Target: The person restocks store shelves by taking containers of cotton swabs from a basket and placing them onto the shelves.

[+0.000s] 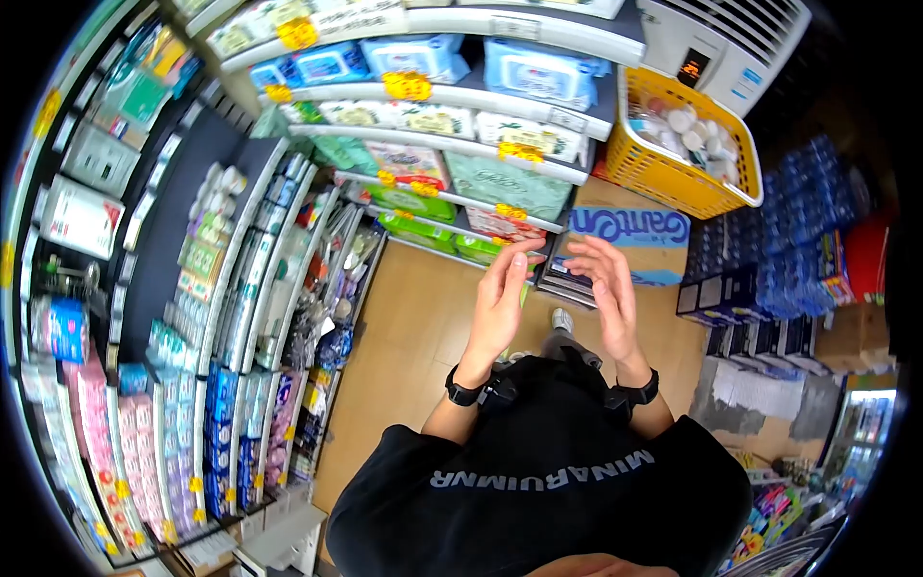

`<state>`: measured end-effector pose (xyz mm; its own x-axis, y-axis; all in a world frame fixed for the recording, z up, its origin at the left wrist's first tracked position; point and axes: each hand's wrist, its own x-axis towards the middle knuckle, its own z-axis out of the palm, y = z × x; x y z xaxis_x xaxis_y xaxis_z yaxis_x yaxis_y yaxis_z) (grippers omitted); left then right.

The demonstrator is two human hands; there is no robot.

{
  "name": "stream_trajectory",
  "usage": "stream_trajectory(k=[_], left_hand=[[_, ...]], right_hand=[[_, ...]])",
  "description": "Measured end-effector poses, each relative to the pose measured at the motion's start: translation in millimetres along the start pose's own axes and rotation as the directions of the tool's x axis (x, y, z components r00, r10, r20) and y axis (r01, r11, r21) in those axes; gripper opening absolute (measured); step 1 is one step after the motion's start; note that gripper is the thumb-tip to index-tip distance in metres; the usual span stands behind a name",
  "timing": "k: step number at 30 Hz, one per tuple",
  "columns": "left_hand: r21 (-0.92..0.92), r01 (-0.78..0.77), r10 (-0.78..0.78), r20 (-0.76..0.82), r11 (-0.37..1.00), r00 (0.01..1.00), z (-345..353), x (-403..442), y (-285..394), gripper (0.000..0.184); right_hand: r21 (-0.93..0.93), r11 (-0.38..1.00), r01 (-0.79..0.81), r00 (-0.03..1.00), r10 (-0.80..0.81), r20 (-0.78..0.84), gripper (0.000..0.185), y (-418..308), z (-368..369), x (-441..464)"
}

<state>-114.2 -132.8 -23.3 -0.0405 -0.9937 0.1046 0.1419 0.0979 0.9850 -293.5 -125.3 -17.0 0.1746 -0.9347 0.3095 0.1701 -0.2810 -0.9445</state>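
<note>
My left hand [504,300] is raised in front of my chest, fingers slightly bent and apart, with nothing in it. Facing it across a gap, my right hand [608,288] is held up in the same way, also holding nothing. A black band with a small device sits on each wrist. Beyond and below the hands stands a cardboard box [630,231] with blue lettering. Close to it, between the hands, is a low dark stack [565,281] whose kind I cannot make out.
Shelves ahead hold packs of wipes [543,72] and tissue packs [510,183]. A yellow basket [673,183] of round containers sits on the right, by a white appliance [735,43]. Bottled water packs [808,221] are stacked further right. Left shelves carry boxes and pink packages [139,452].
</note>
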Motion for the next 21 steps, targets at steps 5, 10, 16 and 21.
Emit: stream_trajectory(k=[5, 10, 16, 21], left_hand=[[-0.013, 0.007, -0.006, 0.140, 1.000, 0.990, 42.2, 27.7, -17.1, 0.042], [0.075, -0.001, -0.016, 0.234, 0.997, 0.972, 87.9, 55.5, -19.1, 0.048], [0.094, -0.001, -0.024, 0.263, 0.996, 0.965, 150.6, 91.8, -21.8, 0.049], [0.137, 0.008, -0.047, 0.280, 0.990, 0.959, 202.4, 131.0, -36.1, 0.050]], right_hand=[[-0.050, 0.998, 0.028, 0.993, -0.033, -0.111, 0.052, -8.7, -44.3, -6.2], [-0.091, 0.995, 0.047, 0.977, -0.065, -0.202, 0.052, -13.2, -92.3, -2.6], [-0.134, 0.990, 0.053, 0.959, -0.088, -0.269, 0.050, -18.9, -164.8, 13.4], [-0.105, 0.994, 0.037, 0.940, -0.071, -0.335, 0.048, -12.8, -226.0, 31.7]])
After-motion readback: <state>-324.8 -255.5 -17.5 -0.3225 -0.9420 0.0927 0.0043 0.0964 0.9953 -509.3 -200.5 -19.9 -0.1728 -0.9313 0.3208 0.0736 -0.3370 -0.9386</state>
